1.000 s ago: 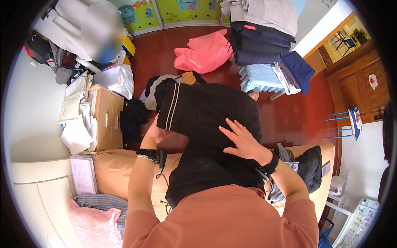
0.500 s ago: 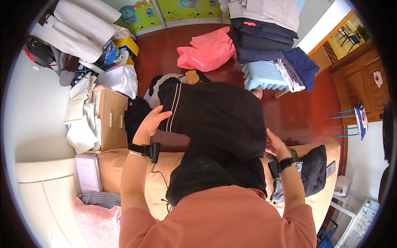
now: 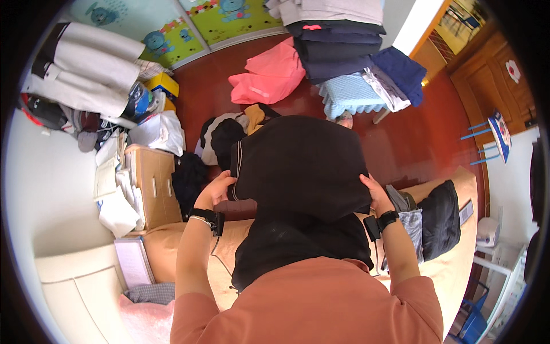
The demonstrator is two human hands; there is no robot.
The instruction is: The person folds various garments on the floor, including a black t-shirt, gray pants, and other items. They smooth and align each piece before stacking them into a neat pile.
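Note:
Across my lap, a black folded garment (image 3: 301,163) with two thin white stripes along its left edge spreads out between my hands. My left hand (image 3: 217,190) pinches that striped edge, thumb on top and the other fingers partly beneath the cloth. At the opposite edge, my right hand (image 3: 376,194) grips the cloth with its thumb on top; the fingertips are hidden under it. Whether the garment is a top or trousers cannot be made out.
Loose clothes (image 3: 223,135) lie on the red floor ahead, near a pink plastic bag (image 3: 269,74). Folded clothes (image 3: 338,46) are stacked at a blue-covered stool (image 3: 349,94). A wooden drawer cabinet (image 3: 157,183) stands left; a black garment (image 3: 440,221) lies on the bed at right.
My right hand has closed on the garment's right edge. The cloth now lies flatter and smoother, its striped edge turned more from sight. The whole view has shifted slightly.

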